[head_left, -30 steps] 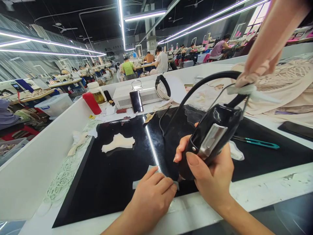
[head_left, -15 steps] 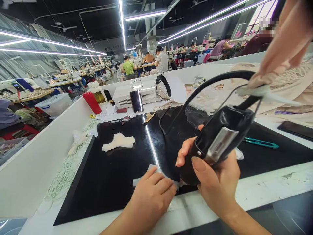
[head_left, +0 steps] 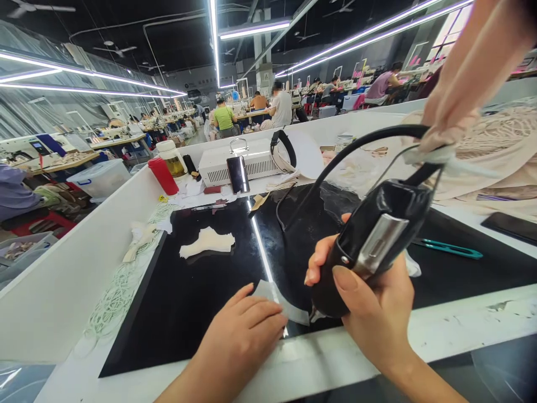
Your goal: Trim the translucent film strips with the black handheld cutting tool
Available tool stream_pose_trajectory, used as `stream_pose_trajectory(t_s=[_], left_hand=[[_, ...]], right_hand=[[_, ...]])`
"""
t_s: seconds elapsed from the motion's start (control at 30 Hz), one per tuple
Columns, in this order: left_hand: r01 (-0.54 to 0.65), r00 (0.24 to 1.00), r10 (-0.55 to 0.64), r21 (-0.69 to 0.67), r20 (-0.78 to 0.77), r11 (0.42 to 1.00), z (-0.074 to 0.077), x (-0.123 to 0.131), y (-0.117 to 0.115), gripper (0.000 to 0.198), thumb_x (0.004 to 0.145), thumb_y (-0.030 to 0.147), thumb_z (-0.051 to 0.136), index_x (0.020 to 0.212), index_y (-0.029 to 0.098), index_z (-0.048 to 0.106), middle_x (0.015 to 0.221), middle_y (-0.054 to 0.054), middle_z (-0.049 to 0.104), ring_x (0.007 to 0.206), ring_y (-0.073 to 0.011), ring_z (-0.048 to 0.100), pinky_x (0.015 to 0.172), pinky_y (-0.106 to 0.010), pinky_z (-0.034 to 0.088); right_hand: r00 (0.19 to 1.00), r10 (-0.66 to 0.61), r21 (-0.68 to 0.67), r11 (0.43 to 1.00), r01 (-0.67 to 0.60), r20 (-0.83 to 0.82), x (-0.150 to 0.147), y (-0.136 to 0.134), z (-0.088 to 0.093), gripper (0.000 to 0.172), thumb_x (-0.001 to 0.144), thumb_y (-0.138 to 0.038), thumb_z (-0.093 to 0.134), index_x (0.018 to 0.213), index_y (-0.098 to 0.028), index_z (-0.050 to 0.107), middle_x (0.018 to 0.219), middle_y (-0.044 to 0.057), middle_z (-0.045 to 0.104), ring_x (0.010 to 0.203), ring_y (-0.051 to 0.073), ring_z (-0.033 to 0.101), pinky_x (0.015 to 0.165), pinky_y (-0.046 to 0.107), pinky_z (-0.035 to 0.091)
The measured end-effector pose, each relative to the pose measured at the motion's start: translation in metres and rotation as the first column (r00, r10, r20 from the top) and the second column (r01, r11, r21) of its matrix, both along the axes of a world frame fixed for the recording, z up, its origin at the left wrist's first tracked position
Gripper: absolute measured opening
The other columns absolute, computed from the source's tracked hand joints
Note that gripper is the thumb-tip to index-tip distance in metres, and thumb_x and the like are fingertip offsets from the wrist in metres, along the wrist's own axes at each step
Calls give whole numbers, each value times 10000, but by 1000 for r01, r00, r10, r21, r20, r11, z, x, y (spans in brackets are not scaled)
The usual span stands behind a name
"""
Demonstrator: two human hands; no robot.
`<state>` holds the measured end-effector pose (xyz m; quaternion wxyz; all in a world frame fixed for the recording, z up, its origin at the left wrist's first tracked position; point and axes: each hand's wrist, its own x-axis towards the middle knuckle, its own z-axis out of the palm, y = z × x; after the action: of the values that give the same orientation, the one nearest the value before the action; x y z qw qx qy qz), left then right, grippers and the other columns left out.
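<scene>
Presumably fabric, one strip (head_left: 289,305) under left hand (head_left: 239,336); right hand (head_left: 377,313) grips one tool (head_left: 373,240).

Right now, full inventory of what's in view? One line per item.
handheld tool: 1, black with silver plate, in right hand, tip down near the mat's front edge
pale strip: 1, translucent grey, on the mat at the tool tip
mat: 1, glossy black, middle of table
fabric pieces: small stack, white, left part of mat
snips: 1, teal, right part of mat
cord pile: 1, white, left of mat
bottle: 1, red, back left
machine box: 1, white, back of table
phone: 1, dark, leaning on machine box
lace fabric: heap, beige, right
people: several, far tables
left hand: fingers flat on pale strip
right hand: fingers closed round handheld tool
</scene>
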<state>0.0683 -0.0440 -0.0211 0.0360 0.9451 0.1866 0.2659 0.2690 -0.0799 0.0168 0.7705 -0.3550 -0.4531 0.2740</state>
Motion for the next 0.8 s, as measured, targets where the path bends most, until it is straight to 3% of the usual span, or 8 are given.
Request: stream_pose_trajectory(t_s=[0.17, 0.3, 0.8], left_hand=[[-138, 990, 137, -23, -36, 990, 3, -47, 10, 187, 1064, 219, 524, 1153, 225, 689, 1112, -20, 768, 992, -159, 742, 1151, -428, 489], [-224, 973, 218, -76, -81, 972, 0, -70, 14, 211, 1065, 272, 528, 1215, 245, 674, 1157, -26, 751, 1032, -182, 738, 1142, -470, 507], [-250, 967, 231, -213, -108, 945, -10, -65, 19, 231, 1029, 274, 608, 1250, 254, 675, 1237, -59, 703, 1117, -222, 703, 1169, -548, 459]], right_hand=[[1000, -18, 9, 1000, 18, -15, -1, 4, 6, 306, 870, -386, 817, 1027, -303, 567, 821, -51, 707, 584, 139, 646, 575, 303, 588], [1000, -22, -9, 1000, 22, 18, 0, 5, 2, 294, 876, -380, 812, 1032, -301, 576, 832, -48, 705, 606, 144, 653, 595, 312, 595], [996, -33, 22, 999, 31, 84, -2, 2, -3, 245, 931, -314, 745, 1094, -295, 562, 824, -36, 689, 604, 155, 650, 559, 324, 587]])
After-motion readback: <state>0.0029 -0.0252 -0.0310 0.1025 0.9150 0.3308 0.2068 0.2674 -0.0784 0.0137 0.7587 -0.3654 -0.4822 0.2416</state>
